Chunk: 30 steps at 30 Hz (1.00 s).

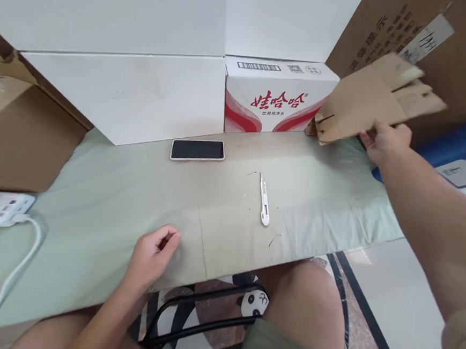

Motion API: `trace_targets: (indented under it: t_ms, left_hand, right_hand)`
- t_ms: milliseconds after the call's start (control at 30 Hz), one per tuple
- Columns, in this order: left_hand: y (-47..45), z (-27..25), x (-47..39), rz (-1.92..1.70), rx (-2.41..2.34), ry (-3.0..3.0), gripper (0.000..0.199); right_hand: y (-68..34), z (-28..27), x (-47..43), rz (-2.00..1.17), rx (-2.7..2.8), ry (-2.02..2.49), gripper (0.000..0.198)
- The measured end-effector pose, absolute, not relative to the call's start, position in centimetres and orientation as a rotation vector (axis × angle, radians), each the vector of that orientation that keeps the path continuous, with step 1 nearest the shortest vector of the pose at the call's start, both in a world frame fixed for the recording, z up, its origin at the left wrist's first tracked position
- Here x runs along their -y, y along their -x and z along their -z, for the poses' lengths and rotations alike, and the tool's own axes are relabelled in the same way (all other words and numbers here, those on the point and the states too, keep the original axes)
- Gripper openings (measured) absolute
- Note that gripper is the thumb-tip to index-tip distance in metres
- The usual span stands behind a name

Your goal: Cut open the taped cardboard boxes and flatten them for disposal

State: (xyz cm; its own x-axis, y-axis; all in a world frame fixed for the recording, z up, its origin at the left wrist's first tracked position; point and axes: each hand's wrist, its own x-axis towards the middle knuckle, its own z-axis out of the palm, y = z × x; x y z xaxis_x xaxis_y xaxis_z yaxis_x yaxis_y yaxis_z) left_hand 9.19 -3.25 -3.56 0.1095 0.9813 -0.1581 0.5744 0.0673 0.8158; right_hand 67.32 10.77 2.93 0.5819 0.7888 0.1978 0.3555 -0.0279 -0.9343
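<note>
My right hand (387,141) reaches to the far right and pinches the lower edge of a flattened cardboard box (363,101). The cardboard is tilted, with its slotted flaps pointing right, and it overlaps the right end of a white and red carton (277,100). My left hand (156,254) rests at the table's front edge, its fingers curled in a loose fist with nothing visible in them. Between the hands lies a white utility knife (263,201), its tip pointing away from me. Farther back, a phone (198,150) lies flat with a dark screen.
White panels (122,96) and a large brown box (459,68) stand along the back and right. A blue bottle (456,154) lies beside my right forearm. At left are an open cardboard box (30,137) and a white power strip (2,209) with a cable (17,273).
</note>
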Motion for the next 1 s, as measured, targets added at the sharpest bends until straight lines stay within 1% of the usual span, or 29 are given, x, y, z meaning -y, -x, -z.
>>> trace_targets:
  t_ms: [67, 133, 267, 367, 467, 600, 800, 933, 1000]
  left_hand:
    - [-9.2, 3.5, 3.1, -0.666, -1.572, -1.591, 0.034]
    - [-9.1, 3.4, 3.0, -0.686, -1.57, -1.564, 0.034]
    - [-8.8, 3.0, 2.9, -0.738, -1.536, -1.485, 0.031]
    - [-8.3, 2.5, 3.0, -0.86, -1.533, -1.394, 0.024]
    - [-7.7, 1.8, 3.1, -1.027, -1.509, -1.307, 0.023]
    - [-6.3, 1.1, 3.5, -1.226, -1.451, -1.22, 0.023]
    - [-3.0, 0.8, 4.2, -1.409, -1.373, -1.08, 0.023]
    - [-1.3, 0.8, 4.3, -1.514, -1.343, -0.966, 0.023]
    - [-0.7, 0.8, 4.2, -1.57, -1.363, -0.908, 0.022]
  right_hand:
    - [-67.8, -1.9, -13.7, -0.488, 0.819, 1.7, 0.031]
    - [-67.2, -0.3, -15.2, -0.557, 0.696, 1.771, 0.031]
    - [-63.9, 2.3, -14.7, -0.666, 0.596, 1.88, 0.017]
    - [-60.4, 2.0, -12.9, -0.713, 0.625, 1.934, 0.008]
    - [-55.8, 0.2, -11.2, -0.77, 0.754, 1.948, 0.01]
    - [-47.2, -2.8, -9.7, -0.883, 1.054, 1.898, 0.018]
    - [-29.7, -4.7, -9.7, -1.043, 1.614, 1.697, 0.019]
    - [-17.2, -6.2, -10.3, -1.059, 1.964, 1.494, 0.022]
    - [-11.4, -7.3, -10.4, -1.004, 2.131, 1.372, 0.027]
